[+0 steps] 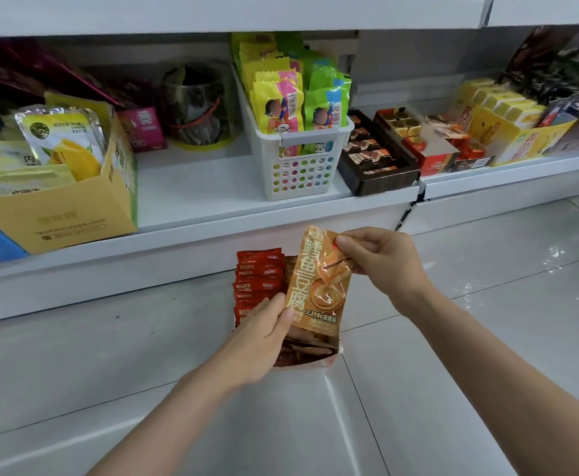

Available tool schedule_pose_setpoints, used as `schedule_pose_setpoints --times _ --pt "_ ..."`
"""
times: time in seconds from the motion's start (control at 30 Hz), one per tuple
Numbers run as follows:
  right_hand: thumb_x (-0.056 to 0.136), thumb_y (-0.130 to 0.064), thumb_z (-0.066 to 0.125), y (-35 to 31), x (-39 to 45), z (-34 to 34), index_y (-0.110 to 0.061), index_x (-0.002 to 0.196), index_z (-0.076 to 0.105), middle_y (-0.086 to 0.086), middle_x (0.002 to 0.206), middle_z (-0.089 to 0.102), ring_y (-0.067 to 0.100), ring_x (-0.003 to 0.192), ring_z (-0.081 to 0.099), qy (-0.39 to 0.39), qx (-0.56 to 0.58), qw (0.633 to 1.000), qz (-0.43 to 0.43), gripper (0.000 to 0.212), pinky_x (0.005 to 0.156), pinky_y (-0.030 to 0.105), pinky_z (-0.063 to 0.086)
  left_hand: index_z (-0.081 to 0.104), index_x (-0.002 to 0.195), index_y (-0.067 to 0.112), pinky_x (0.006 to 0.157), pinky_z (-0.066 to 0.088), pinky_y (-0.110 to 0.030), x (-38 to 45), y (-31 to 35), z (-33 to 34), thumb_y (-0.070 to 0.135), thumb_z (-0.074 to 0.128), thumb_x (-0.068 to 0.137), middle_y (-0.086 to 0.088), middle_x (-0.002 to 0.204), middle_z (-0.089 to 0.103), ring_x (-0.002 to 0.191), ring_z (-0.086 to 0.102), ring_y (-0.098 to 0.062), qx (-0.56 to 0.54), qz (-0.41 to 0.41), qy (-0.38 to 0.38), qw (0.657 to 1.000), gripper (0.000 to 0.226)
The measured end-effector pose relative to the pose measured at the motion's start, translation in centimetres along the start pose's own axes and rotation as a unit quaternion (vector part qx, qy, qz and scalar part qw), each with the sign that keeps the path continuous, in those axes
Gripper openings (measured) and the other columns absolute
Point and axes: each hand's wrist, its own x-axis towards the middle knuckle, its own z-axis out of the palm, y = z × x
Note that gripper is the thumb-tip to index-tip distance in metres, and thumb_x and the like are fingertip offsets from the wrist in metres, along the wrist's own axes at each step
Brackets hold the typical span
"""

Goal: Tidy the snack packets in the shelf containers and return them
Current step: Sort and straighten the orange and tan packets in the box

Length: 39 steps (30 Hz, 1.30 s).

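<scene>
A white shelf runs across the upper half of the frame, above a pale tiled floor. At the left of the shelf stands a yellow cardboard box holding packets with a mango picture. Right of centre on the shelf is a white perforated basket packed with upright yellow and green snack packets. To its right lie a dark tray of chocolates, then a yellow carton of boxed goods near the right edge.

Below the shelf, in the lower centre of the frame, a white container sits on the floor, filled with a row of red packets at its left side and brown packets at its right.

Above this container the person holds an orange packet upright with both hands. The right hand pinches the packet's upper right edge between thumb and curled fingers. The left hand pinches its lower left edge, thumb on the front face, the other fingers bent behind it.
</scene>
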Motion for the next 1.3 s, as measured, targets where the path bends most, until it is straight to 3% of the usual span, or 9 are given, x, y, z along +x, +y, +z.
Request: schedule_pose_setpoints --times 0.13,0.37,0.5,0.63,0.9,0.97,1.1,1.2,1.3 --pt "0.089 -0.022 0.072 0.2 0.1 0.2 -0.018 0.086 0.073 -0.002 0.07 0.076 0.006 0.063 0.071 0.008 0.006 1.0 0.023 0.006 0.055 0.013 0.052 0.05 0.13 0.034 0.101 0.043 -0.02 -0.1 -0.3 -0.2 0.038 0.032 0.107 0.018 0.128 0.057 0.122 0.051 0.0 -0.039 0.015 -0.012 0.999 0.03" --pt "0.089 -0.024 0.072 0.1 0.1 0.0 -0.017 0.087 0.073 -0.001 0.073 0.077 0.009 0.068 0.074 0.011 0.003 0.999 0.046 0.007 0.056 0.015 0.054 0.057 0.116 0.034 0.089 0.049 -0.012 -0.1 -0.3 -0.5 0.03 0.044 0.105 0.019 0.118 0.069 0.113 0.062 0.003 -0.129 0.02 -0.022 0.991 0.018" --pt "0.089 -0.026 0.072 0.1 0.1 0.1 -0.019 0.087 0.072 -0.004 0.072 0.076 0.007 0.068 0.073 0.023 0.0 0.999 0.043 0.007 0.056 0.014 0.054 0.057 0.113 0.032 0.094 0.05 -0.02 0.1 0.1 -0.5 0.026 0.05 0.103 0.017 0.112 0.073 0.109 0.065 0.0 -0.155 0.02 -0.006 0.988 0.014" --pt "0.089 -0.027 0.071 0.3 0.1 0.2 -0.021 0.086 0.071 -0.006 0.071 0.076 0.006 0.068 0.073 0.027 -0.016 0.999 0.038 0.007 0.055 0.014 0.053 0.061 0.111 0.032 0.091 0.053 -0.022 0.0 0.3 -0.2 0.031 0.055 0.1 0.02 0.115 0.068 0.109 0.061 0.004 -0.038 0.049 0.063 0.996 0.013" --pt "0.089 -0.024 0.073 0.8 0.1 -1.1 -0.02 0.086 0.072 -0.005 0.069 0.075 0.004 0.065 0.071 0.037 0.001 0.998 0.051 0.005 0.054 0.012 0.051 0.054 0.117 0.032 0.073 0.054 -0.02 0.0 1.6 -0.1 0.044 0.051 0.099 0.021 0.108 0.067 0.093 0.063 0.002 0.121 0.106 0.054 0.985 0.022" --pt "0.088 -0.025 0.073 0.9 0.1 -1.5 -0.02 0.087 0.072 -0.005 0.069 0.075 0.004 0.066 0.071 0.044 0.001 0.998 0.047 0.005 0.055 0.013 0.052 0.055 0.116 0.031 0.074 0.056 -0.023 0.4 1.9 0.1 0.041 0.053 0.099 0.019 0.108 0.068 0.091 0.064 0.002 0.086 0.094 0.041 0.991 0.02" --pt "0.089 -0.023 0.072 1.2 0.1 -1.5 -0.019 0.087 0.072 -0.005 0.068 0.075 0.004 0.065 0.071 0.041 0.014 0.998 0.043 0.004 0.055 0.012 0.052 0.056 0.116 0.028 0.093 0.054 -0.03 1.1 1.9 0.3 0.03 0.055 0.1 0.015 0.111 0.073 0.102 0.068 -0.001 -0.104 0.025 0.011 0.994 0.016" --pt "0.089 -0.023 0.072 1.8 -0.2 -0.7 -0.019 0.088 0.072 -0.005 0.069 0.075 0.003 0.065 0.071 0.032 0.021 0.998 0.043 0.004 0.056 0.014 0.053 0.054 0.117 0.032 0.085 0.054 -0.025 1.1 2.0 0.5 0.024 0.057 0.1 0.01 0.104 0.076 0.097 0.072 -0.008 -0.183 0.017 0.006 0.983 0.019" --pt "0.093 -0.03 0.067 2.3 -0.5 0.2 -0.022 0.108 0.073 -0.006 0.083 0.076 0.004 0.073 0.069 0.044 -0.006 0.997 0.062 0.018 0.058 0.014 0.055 0.052 0.121 0.048 0.084 0.058 -0.034 0.9 2.0 0.8 0.018 0.054 0.101 0.005 0.105 0.076 0.097 0.074 -0.017 -0.246 0.011 0.035 0.969 0.036"
